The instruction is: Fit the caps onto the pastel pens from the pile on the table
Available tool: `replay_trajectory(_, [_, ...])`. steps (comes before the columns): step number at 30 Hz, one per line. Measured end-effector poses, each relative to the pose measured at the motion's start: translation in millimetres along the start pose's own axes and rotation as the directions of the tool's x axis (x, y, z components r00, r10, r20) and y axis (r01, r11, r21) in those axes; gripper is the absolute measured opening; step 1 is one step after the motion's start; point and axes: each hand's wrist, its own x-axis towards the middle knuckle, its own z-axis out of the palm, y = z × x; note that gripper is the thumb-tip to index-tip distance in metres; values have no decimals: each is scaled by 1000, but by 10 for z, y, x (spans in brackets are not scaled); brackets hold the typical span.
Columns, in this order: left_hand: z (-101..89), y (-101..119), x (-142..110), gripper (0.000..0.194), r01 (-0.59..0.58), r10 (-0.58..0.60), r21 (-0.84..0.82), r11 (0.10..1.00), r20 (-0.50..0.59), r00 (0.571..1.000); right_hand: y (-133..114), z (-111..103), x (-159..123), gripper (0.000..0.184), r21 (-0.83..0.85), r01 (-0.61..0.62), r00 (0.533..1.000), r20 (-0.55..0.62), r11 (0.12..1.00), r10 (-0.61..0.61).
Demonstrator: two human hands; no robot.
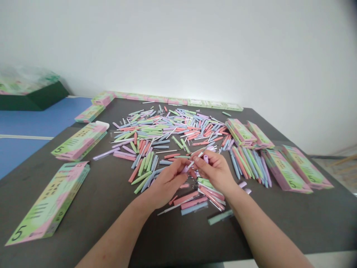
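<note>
My left hand pinches a purple pen barrel above the middle of the table. A thin white pen refill slants up from it, and the fingers of my right hand are closed on that refill. Also in my right hand is a short purple pen piece, held among the fingers. Below and around both hands lie loose pens and parts, among them red barrels, a blue barrel and a green tube. The palms hide some of these.
Behind my hands spreads a heap of coloured pen parts. Several finished-looking pens lie in a row at right, beside printed boxes. More boxes stand at left and along the back edge. A dark green bin sits far left.
</note>
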Motion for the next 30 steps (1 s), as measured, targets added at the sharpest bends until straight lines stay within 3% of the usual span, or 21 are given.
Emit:
replay_trajectory(10, [12,-8,6,29,-8,8,-146,989,-1,1000,-15,-29,17,26,189,-75,996,-39,979,83])
replay_trajectory(22, [83,-42,30,29,14,-38,-184,983,-127,991,68,-4,20,24,199,-35,996,-75,979,51])
replay_trajectory(30, [81,-76,42,28,0,-22,-217,976,-99,995,102,4,9,25,101,-22,995,-91,995,31])
